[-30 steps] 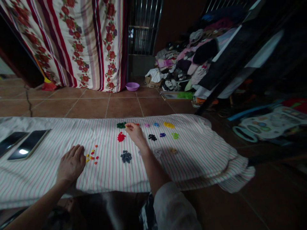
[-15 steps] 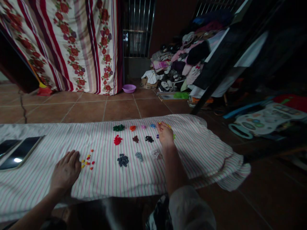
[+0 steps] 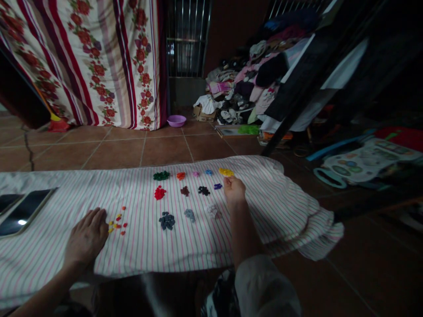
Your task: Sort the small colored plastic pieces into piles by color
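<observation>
My left hand rests palm down on the striped cloth, fingers stretched out. Just right of its fingertips lies a loose scatter of small red, orange and yellow pieces. My right hand is closed, fingers curled, just in front of the yellow pile; whether it holds a piece is hidden. To its left are a small purple pile and a black pile. Further piles are blue, pink, orange, dark green, red, brown and several greys.
Two dark flat devices, like phones or tablets, lie at the cloth's left. Beyond the cloth, a purple basin stands on the tiled floor, near a heap of clothes. A dark slanting post rises behind the cloth's right end.
My right hand has drawn back from the yellow pile toward me, and its fingers have curled in. The yellow and purple piles now show more fully. My left hand stays in place.
</observation>
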{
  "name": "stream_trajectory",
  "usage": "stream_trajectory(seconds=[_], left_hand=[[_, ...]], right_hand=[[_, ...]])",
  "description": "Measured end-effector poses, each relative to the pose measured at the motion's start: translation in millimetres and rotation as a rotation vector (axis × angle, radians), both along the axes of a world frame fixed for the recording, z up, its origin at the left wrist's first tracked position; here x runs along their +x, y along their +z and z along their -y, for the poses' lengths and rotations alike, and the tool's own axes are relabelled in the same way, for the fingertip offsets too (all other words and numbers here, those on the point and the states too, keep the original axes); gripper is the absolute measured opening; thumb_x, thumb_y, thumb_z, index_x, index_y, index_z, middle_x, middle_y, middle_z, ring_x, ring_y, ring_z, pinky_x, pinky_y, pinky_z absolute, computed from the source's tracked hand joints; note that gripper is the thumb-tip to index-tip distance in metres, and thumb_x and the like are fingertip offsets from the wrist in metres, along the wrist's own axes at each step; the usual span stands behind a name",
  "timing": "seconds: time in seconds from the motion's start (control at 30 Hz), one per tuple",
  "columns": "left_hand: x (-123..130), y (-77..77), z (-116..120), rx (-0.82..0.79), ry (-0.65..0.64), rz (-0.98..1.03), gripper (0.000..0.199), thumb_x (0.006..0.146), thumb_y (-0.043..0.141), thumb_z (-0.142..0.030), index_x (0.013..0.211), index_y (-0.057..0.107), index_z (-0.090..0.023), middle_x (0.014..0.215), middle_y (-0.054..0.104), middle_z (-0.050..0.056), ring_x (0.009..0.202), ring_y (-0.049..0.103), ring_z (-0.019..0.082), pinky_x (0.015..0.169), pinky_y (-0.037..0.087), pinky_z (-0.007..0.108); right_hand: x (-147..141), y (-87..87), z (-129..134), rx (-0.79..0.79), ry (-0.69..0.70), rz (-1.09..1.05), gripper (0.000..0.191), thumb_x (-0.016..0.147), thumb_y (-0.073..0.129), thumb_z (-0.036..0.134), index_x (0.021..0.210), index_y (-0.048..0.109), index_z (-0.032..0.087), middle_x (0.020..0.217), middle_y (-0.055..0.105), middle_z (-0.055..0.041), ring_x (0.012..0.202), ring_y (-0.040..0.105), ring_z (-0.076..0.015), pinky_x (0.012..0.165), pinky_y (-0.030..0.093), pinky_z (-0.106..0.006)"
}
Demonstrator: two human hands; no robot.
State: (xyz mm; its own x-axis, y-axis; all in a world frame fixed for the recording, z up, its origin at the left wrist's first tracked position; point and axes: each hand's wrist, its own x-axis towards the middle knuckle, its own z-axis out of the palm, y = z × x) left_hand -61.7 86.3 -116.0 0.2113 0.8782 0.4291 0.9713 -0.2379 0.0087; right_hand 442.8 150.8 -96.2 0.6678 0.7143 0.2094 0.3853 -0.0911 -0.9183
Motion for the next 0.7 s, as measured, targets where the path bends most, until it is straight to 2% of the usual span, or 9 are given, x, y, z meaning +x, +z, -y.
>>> stream_trajectory(seconds=[0.17,0.27,0.33,0.5,0.6,0.7], left_hand=[[-2,-3.7,-1,0.033,0.014,-0.080,0.041,0.090,0.028,-0.033,0.117,0.052,-0.014,0.124,0.059,0.017,0.124,0.051,0.030,0.097,0.045,0.044],[-3,-4.6,-1,0.039,0.011,-0.077,0.042,0.090,0.029,-0.032,0.117,0.053,-0.013,0.124,0.060,0.017,0.124,0.051,0.031,0.096,0.046,0.045],[-3,-4.8,-1,0.037,0.007,-0.072,0.043,0.090,0.028,-0.032,0.117,0.054,-0.012,0.124,0.060,0.018,0.123,0.051,0.031,0.097,0.046,0.047],[-3,-4.3,-1,0.010,0.005,-0.059,0.042,0.090,0.028,-0.032,0.117,0.054,-0.013,0.123,0.060,0.017,0.124,0.051,0.030,0.099,0.045,0.047],[-3,-4.3,-1,0.008,0.011,-0.059,0.042,0.089,0.029,-0.032,0.117,0.054,-0.014,0.123,0.061,0.016,0.124,0.051,0.030,0.098,0.045,0.047],[-4,-5.0,-2,0.009,0.011,-0.073,0.042,0.089,0.029,-0.031,0.117,0.054,-0.013,0.124,0.061,0.017,0.124,0.051,0.031,0.097,0.046,0.047]], right_hand=[[-2,-0.3,-1,0.123,-0.025,-0.343,0.015,0.079,0.055,0.014,0.067,0.049,0.020,0.073,0.057,-0.0053,0.095,0.060,-0.0207,0.081,0.050,-0.033],[-1,0.8,-9,0.253,-0.100,-0.694,0.013,0.076,0.053,0.011,0.068,0.048,0.021,0.071,0.054,-0.0013,0.087,0.060,-0.0161,0.076,0.052,-0.029],[-1,2.1,-14,0.282,-0.155,-0.803,0.012,0.073,0.051,0.011,0.070,0.048,0.022,0.070,0.052,0.0010,0.081,0.060,-0.0138,0.072,0.054,-0.026],[-27,3.1,-21,0.352,-0.168,-0.812,0.018,0.064,0.050,0.012,0.078,0.053,0.022,0.081,0.057,-0.0005,0.084,0.060,-0.0124,0.076,0.054,-0.024],[-57,0.1,-25,0.332,-0.076,-0.774,0.022,0.061,0.053,0.015,0.081,0.058,0.020,0.085,0.061,-0.0017,0.085,0.061,-0.0135,0.077,0.052,-0.026],[-84,-3.3,-31,0.253,0.020,-0.645,0.028,0.060,0.052,0.022,0.086,0.061,0.018,0.078,0.060,-0.0002,0.078,0.059,-0.0142,0.070,0.050,-0.026]])
